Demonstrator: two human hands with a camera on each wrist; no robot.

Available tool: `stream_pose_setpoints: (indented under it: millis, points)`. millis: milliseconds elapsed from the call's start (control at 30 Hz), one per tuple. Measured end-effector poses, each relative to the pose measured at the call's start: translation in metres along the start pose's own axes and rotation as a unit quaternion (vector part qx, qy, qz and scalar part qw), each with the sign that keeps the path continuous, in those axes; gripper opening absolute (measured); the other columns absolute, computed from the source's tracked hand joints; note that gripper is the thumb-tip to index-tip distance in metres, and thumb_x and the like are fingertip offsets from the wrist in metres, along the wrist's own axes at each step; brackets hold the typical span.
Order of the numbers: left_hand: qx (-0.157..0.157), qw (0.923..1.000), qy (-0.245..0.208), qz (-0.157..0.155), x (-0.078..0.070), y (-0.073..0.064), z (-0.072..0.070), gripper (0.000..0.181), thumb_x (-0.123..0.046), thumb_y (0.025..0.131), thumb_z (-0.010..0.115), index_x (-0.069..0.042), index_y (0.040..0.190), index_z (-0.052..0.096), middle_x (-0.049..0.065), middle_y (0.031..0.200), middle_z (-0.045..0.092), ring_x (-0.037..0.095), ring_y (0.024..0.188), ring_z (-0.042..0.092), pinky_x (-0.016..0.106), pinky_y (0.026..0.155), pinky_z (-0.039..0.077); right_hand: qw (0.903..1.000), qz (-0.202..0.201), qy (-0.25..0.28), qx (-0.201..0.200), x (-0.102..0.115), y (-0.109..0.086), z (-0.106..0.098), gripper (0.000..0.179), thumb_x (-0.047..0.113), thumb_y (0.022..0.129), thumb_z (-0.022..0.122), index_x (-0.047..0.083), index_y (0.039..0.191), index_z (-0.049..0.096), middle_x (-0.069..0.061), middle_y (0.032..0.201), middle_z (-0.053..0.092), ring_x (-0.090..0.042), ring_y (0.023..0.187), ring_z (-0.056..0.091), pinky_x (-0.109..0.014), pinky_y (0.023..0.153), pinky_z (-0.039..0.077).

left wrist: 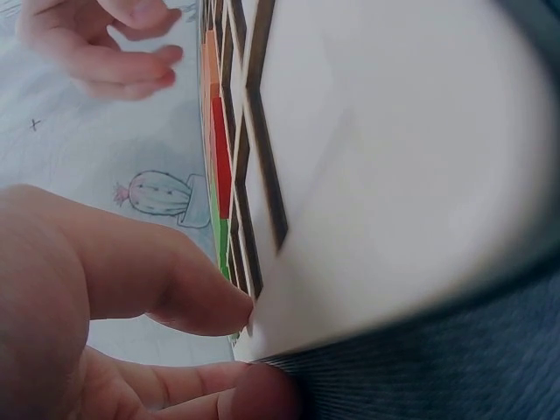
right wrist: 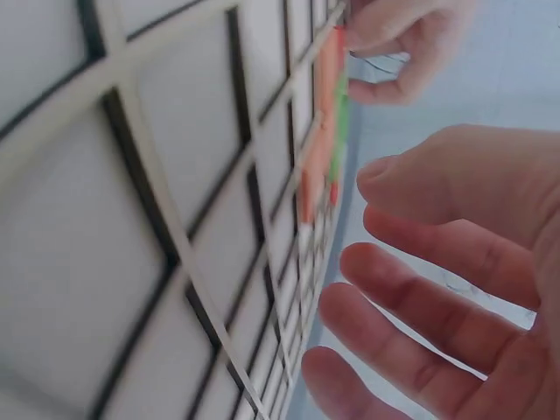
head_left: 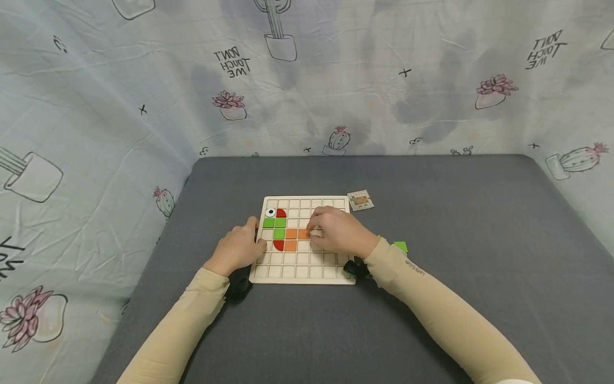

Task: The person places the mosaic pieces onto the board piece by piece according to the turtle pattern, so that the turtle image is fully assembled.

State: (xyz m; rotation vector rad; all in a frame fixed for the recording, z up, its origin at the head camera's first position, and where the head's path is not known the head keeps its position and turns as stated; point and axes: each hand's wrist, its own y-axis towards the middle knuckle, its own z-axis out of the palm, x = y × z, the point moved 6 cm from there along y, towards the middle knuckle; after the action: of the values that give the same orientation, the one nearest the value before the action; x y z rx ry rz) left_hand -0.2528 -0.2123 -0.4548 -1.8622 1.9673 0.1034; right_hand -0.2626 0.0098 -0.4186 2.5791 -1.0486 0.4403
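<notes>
A pale grid board [head_left: 302, 281] lies on the grey table. In its left part are green tiles [head_left: 280, 233], orange tiles [head_left: 290, 245], two rounded red tiles [head_left: 279, 245] and a white tile with a black eye [head_left: 271, 213]. My left hand [head_left: 238, 246] holds the board's left edge, with the thumb [left wrist: 197, 284] on the rim and fingers beside it. Over the middle of the board hovers my right hand [head_left: 339, 229], close to the rightmost orange tile [head_left: 303, 234]. Its fingers [right wrist: 411, 280] are loosely bent and spread, with nothing between them and the thumb.
A small printed card [head_left: 361, 200] lies by the board's far right corner. Loose green pieces [head_left: 400, 246] sit to the right, partly hidden by the right forearm. A patterned cloth [head_left: 307, 80] hangs behind the grey table [head_left: 460, 213].
</notes>
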Motion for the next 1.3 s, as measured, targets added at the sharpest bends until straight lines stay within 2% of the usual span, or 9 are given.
stream_pose_setpoints:
  millis: [233, 433, 800, 1133, 1300]
  points:
    - [-0.004, 1.0, -0.007, 0.006, -0.003, -0.001, -0.001, 0.051, -0.023, 0.098, 0.057, 0.002, 0.142, 0.046, 0.02, 0.1, 0.069, 0.027, 0.066, 0.059, 0.037, 0.054, 0.044, 0.9997, 0.011, 0.003, -0.019, -0.011, -0.022, -0.019, 0.014, 0.011, 0.091, 0.074, 0.01, 0.104, 0.08, -0.004, 0.106, 0.072, -0.018, 0.086, 0.067, -0.034, 0.074, 0.054]
    - [0.001, 1.0, -0.007, 0.002, -0.002, 0.0, -0.002, 0.051, -0.023, 0.098, 0.056, 0.001, 0.141, 0.046, 0.019, 0.098, 0.068, 0.027, 0.066, 0.058, 0.037, 0.054, 0.043, 0.9994, 0.03, 0.002, -0.016, -0.022, -0.038, -0.025, 0.015, 0.013, 0.092, 0.075, 0.009, 0.105, 0.08, -0.004, 0.106, 0.072, -0.02, 0.088, 0.067, -0.034, 0.073, 0.054]
    - [0.006, 0.9999, -0.007, 0.004, -0.004, 0.001, -0.005, 0.049, -0.023, 0.099, 0.056, 0.001, 0.14, 0.046, 0.017, 0.092, 0.066, 0.026, 0.063, 0.057, 0.036, 0.053, 0.041, 0.9982, 0.058, 0.009, -0.015, -0.041, -0.063, -0.039, 0.019, 0.011, 0.09, 0.079, 0.007, 0.108, 0.079, -0.008, 0.106, 0.07, -0.018, 0.078, 0.064, -0.031, 0.068, 0.05]
    - [0.0, 1.0, -0.007, 0.003, -0.006, -0.001, -0.003, 0.046, -0.021, 0.098, 0.056, 0.001, 0.137, 0.047, 0.015, 0.087, 0.064, 0.025, 0.062, 0.056, 0.035, 0.052, 0.04, 0.9966, 0.083, -0.001, 0.001, -0.053, -0.089, -0.039, 0.022, 0.012, 0.088, 0.081, 0.009, 0.109, 0.079, -0.005, 0.108, 0.07, -0.016, 0.079, 0.061, -0.032, 0.068, 0.051]
    - [-0.001, 1.0, -0.008, 0.003, -0.005, -0.002, -0.002, 0.046, -0.022, 0.098, 0.056, 0.001, 0.136, 0.047, 0.015, 0.088, 0.064, 0.025, 0.062, 0.056, 0.036, 0.052, 0.041, 0.9961, 0.085, -0.021, 0.01, -0.053, -0.096, -0.035, 0.025, 0.018, 0.086, 0.084, 0.012, 0.11, 0.079, -0.003, 0.11, 0.07, -0.019, 0.09, 0.065, -0.036, 0.073, 0.054]
